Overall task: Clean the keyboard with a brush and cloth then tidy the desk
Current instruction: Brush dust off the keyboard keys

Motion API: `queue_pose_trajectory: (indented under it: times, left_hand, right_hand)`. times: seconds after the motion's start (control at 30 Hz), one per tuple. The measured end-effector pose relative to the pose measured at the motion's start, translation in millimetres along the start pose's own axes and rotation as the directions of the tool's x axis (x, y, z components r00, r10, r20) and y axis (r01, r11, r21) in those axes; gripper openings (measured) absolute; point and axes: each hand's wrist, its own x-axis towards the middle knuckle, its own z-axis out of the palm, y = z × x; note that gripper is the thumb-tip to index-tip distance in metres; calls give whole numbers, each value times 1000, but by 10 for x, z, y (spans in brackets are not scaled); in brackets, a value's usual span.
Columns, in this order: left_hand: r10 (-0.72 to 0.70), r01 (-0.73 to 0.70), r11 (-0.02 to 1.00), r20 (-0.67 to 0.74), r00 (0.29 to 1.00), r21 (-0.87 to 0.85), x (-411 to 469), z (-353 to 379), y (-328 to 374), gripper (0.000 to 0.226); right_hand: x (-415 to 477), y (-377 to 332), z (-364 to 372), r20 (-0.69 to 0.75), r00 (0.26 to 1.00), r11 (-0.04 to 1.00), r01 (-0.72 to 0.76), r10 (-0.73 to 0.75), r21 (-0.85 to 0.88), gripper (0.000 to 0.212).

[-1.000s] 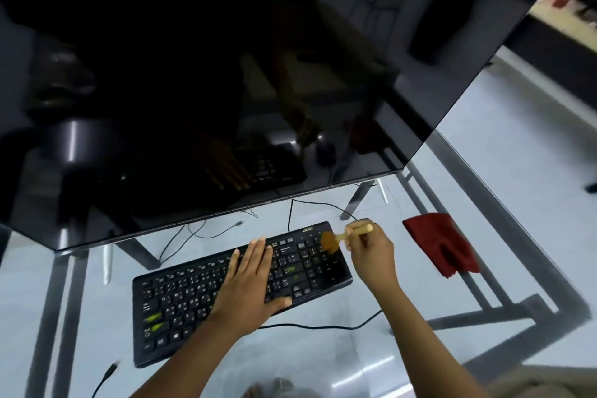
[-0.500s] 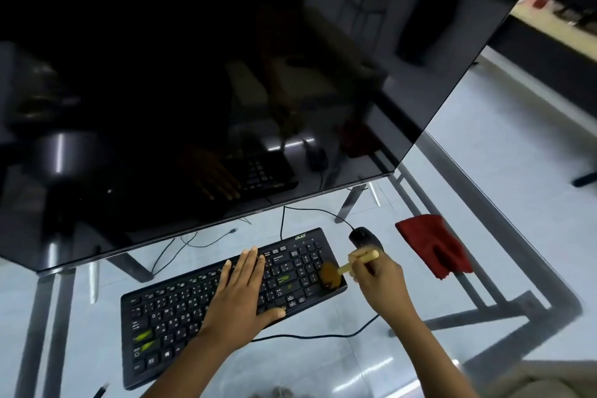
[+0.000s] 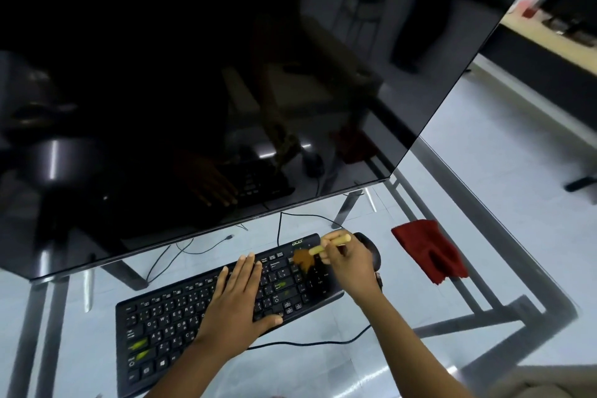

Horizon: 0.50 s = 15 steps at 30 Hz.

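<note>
Glass-topped desk [image 3: 290, 371] on a metal frame, pale floor tiles showing through it: the fingers of the right hand [image 3: 352, 263] pinch the pale wooden handle of a small brush [image 3: 318, 250], whose brown bristles splay on the keys near the far right corner of a black keyboard [image 3: 168, 320], beside its maker's logo. The left hand [image 3: 235, 304] lies flat across the middle keys, fingers straight and close together, thumb spread out along the near edge. The keyboard sits slantwise on the glass, right end farther away; its keys carry white legends, and green patches mark a few at the near left and right of centre. A black mouse [image 3: 371, 247] shows just beyond the right hand, partly hidden by it. A crumpled red cloth [image 3: 429, 250] lies on the glass to the right, apart from the keyboard. A black cable [image 3: 307, 343] trails past the keyboard's near edge. Above, a large dark monitor [image 3: 226, 90] mirrors both hands.
</note>
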Motion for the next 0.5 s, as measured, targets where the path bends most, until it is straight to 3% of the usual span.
queue_pose_trajectory:
  times: [0.1, 0.23, 0.3, 0.37, 0.43, 0.5]
  left_hand:
    - [-8, 8, 1000, 0, 1000, -15, -14, 36, -30, 105]
    - [-3, 3, 999, 19, 1000, -36, 35, 40, -14, 105]
    - [-11, 13, 999, 42, 999, -53, 45, 36, -10, 106]
    - [-20, 23, 998, 55, 998, -59, 42, 24, -4, 106]
    - [-23, 27, 998, 59, 998, -58, 39, 6, -2, 106]
    - [-22, 25, 998, 55, 998, -58, 33, -1, -16, 106]
  right_hand:
    - [42, -49, 38, -101, 995, 999, 14, -17, -32, 14]
    - [76, -61, 84, 107, 989, 993, 107, -102, -47, 14]
    - [120, -42, 61, 5, 992, 988, 126, -126, -93, 24]
    - [119, -50, -4, -42, 989, 983, 137, -143, -122, 19]
    - [105, -20, -13, 95, 985, 983, 152, -143, -99, 8]
    - [87, 20, -39, 121, 983, 977, 157, -140, -144, 10]
